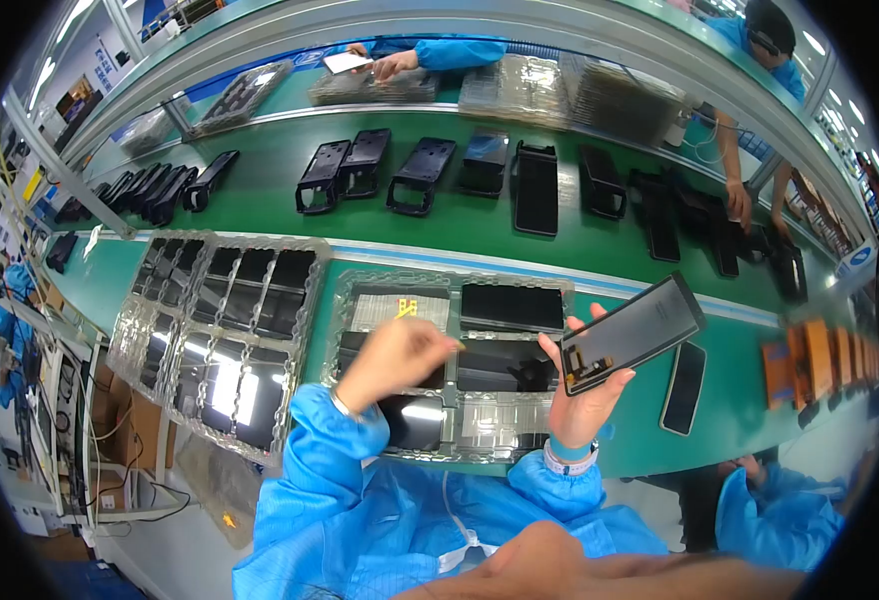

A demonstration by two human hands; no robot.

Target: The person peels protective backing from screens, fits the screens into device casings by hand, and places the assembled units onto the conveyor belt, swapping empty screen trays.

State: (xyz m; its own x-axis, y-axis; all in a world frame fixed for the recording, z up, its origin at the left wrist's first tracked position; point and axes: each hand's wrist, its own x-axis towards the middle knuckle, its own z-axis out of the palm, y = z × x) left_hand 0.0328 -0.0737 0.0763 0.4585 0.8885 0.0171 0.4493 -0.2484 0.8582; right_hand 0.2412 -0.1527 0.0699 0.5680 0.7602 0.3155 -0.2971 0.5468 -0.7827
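My right hand (582,400) holds a phone screen (635,335) tilted up, its grey back and a copper-coloured flex cable facing me. To the left, my left hand (400,358) is pinched, with a small yellow piece (460,346) at its fingertips; the hand is slightly blurred. Beneath both hands lies a clear plastic tray (450,400) with dark screens (512,307) in several of its pockets. A yellow cut-out piece (407,307) rests in its upper left pocket. Right of my right hand, a dark phone-shaped panel (684,388) lies on the green bench.
Another clear tray of dark screens (225,340) is at the left. Beyond, black device housings (423,175) line a green conveyor (260,200). Orange holders (810,360) stand at right. Co-workers' hands (395,66) work across the line, and another person's hand (738,200) reaches in at right.
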